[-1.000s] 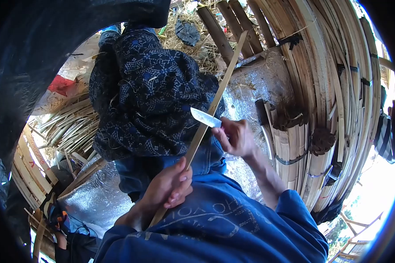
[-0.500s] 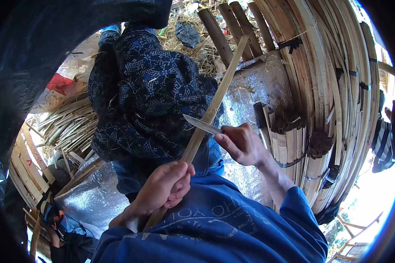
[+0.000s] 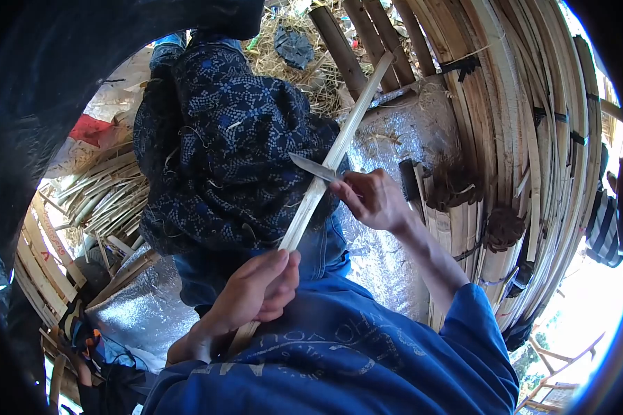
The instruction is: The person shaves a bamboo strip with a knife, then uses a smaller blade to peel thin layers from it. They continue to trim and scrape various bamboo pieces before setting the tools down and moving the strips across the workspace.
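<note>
At lower centre of the frame, the left hand is closed around the bamboo strip, which slants up to the upper centre over the patterned cloth. Right of it, the right hand grips a knife, blade across the strip.

Rustic craft workshop, makeshift-looking: tall slat bundles stood bound with black ties; thin split sticks lay heaped; straw-like litter covered ground beyond foil sheeting; knife met long pale strip.
</note>
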Motion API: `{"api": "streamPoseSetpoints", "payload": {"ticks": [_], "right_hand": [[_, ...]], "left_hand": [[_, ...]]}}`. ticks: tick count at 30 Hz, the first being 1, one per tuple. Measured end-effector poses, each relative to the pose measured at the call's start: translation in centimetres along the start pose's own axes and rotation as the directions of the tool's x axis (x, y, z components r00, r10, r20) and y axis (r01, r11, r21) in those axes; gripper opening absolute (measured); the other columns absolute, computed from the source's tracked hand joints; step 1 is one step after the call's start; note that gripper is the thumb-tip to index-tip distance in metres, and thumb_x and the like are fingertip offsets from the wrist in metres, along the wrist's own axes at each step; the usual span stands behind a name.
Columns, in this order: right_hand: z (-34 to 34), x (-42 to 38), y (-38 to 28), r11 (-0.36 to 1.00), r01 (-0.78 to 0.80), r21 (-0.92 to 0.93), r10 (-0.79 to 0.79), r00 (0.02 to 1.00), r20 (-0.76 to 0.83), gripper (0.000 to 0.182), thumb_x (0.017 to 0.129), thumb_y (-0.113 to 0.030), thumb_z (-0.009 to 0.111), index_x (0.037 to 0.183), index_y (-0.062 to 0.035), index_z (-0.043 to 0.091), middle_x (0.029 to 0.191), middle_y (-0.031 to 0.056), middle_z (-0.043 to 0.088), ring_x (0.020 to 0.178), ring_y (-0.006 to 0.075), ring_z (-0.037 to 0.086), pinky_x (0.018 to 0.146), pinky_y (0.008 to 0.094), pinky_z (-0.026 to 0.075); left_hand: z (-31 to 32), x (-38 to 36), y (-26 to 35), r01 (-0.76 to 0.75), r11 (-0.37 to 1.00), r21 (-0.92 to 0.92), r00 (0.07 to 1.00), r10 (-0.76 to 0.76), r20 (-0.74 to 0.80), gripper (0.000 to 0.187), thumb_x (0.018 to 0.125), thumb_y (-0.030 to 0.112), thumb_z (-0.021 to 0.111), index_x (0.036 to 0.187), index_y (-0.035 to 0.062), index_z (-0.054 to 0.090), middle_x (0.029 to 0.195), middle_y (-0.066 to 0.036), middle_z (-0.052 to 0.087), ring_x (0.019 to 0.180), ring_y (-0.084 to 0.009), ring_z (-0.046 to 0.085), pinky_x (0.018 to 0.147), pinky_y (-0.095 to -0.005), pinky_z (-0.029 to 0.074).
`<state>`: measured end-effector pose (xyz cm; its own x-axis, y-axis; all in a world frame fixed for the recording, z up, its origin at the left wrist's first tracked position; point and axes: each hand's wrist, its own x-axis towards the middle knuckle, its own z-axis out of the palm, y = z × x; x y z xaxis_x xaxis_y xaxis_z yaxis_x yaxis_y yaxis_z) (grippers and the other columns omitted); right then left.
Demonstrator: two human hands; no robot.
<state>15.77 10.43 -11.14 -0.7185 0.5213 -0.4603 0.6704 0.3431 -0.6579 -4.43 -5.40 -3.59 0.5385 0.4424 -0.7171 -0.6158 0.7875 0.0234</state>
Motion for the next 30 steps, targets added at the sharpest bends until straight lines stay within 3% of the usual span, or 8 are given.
{"api": "streamPoseSetpoints", "payload": {"ticks": [5,9,14,16,20,24,26,30], "right_hand": [[2.0,-1.6,-0.5,0.986,-0.018,0.168,0.030,0.997,-0.070,0.054,0.094,-0.048,0.040,0.063,-0.0063,0.054,0.041,0.0058,0.043,0.034,0.0184,0.043,0.036,0.0366,0.035],[3.1,-0.5,2.1,0.997,0.048,0.053,-0.044,0.996,-0.078,0.051,0.092,-0.046,0.044,0.061,-0.0065,0.053,0.040,0.0067,0.041,0.033,0.0221,0.042,0.039,0.0380,0.037],[3.1,-2.3,0.1,0.979,-0.119,0.166,0.151,0.970,-0.193,0.054,0.092,-0.048,0.043,0.060,-0.0051,0.052,0.043,0.0144,0.043,0.039,0.0277,0.046,0.046,0.0419,0.039],[2.3,-2.8,0.2,0.960,-0.208,0.185,0.225,0.971,-0.076,0.054,0.091,-0.054,0.043,0.071,-0.0047,0.054,0.046,0.0106,0.043,0.044,0.0228,0.045,0.049,0.0390,0.038],[0.4,-2.4,1.4,0.773,-0.255,0.581,0.233,0.966,0.114,0.053,0.089,-0.059,0.044,0.102,-0.0080,0.047,0.059,-0.0029,0.040,0.052,0.0075,0.035,0.048,0.0263,0.027],[-3.0,-1.3,4.3,0.586,-0.118,0.802,0.325,0.940,-0.100,0.035,0.098,-0.041,0.038,0.101,-0.0074,0.048,0.058,-0.0046,0.038,0.051,0.0025,0.038,0.043,0.0186,0.028],[-4.1,0.4,5.2,0.816,-0.229,0.530,0.433,0.851,-0.299,0.035,0.098,-0.036,0.039,0.098,-0.0033,0.052,0.059,-0.0008,0.043,0.052,0.0064,0.044,0.048,0.0265,0.037],[-4.5,4.8,8.7,0.831,-0.344,0.437,0.529,0.732,-0.429,0.032,0.095,-0.034,0.042,0.100,-0.0054,0.056,0.069,0.0109,0.056,0.063,0.0206,0.057,0.062,0.0371,0.045]], "left_hand": [[0.8,-0.5,0.2,0.069,0.994,-0.082,0.998,-0.068,0.009,0.029,0.099,0.040,0.031,0.096,0.0135,0.044,0.066,0.006,0.031,0.045,-0.0013,0.023,0.036,-0.0161,0.018],[-0.2,0.3,-0.8,0.070,0.994,-0.084,0.997,-0.069,0.019,0.030,0.099,0.041,0.028,0.089,0.0145,0.038,0.063,0.006,0.026,0.042,-0.0011,0.019,0.033,-0.0157,0.017],[0.0,0.2,-1.1,0.058,0.991,-0.121,0.995,-0.047,0.092,0.035,0.098,0.045,0.029,0.087,0.0137,0.037,0.061,0.006,0.025,0.040,-0.0016,0.019,0.031,-0.0152,0.016],[-0.3,0.5,-1.5,0.062,0.981,-0.186,0.994,-0.044,0.101,0.036,0.097,0.047,0.030,0.087,0.0135,0.037,0.061,0.006,0.025,0.039,-0.0014,0.019,0.030,-0.0148,0.017],[-0.7,0.2,-1.8,0.040,0.978,-0.206,0.997,-0.024,0.079,0.037,0.096,0.050,0.032,0.089,0.0144,0.039,0.060,0.006,0.027,0.039,-0.0015,0.020,0.031,-0.0149,0.016],[-0.9,0.1,-1.5,0.005,0.985,-0.173,0.998,0.005,0.058,0.037,0.096,0.050,0.033,0.088,0.0143,0.039,0.059,0.007,0.026,0.039,-0.0015,0.019,0.031,-0.0152,0.015],[-0.8,0.3,-1.4,0.004,0.987,-0.161,1.000,0.001,0.031,0.037,0.096,0.050,0.033,0.088,0.0142,0.039,0.059,0.007,0.025,0.038,-0.0016,0.018,0.031,-0.0154,0.015],[-0.4,0.7,-1.1,0.004,0.988,-0.156,1.000,0.000,0.024,0.036,0.096,0.048,0.034,0.088,0.0137,0.039,0.059,0.007,0.025,0.039,-0.0017,0.018,0.031,-0.0153,0.015]]}}
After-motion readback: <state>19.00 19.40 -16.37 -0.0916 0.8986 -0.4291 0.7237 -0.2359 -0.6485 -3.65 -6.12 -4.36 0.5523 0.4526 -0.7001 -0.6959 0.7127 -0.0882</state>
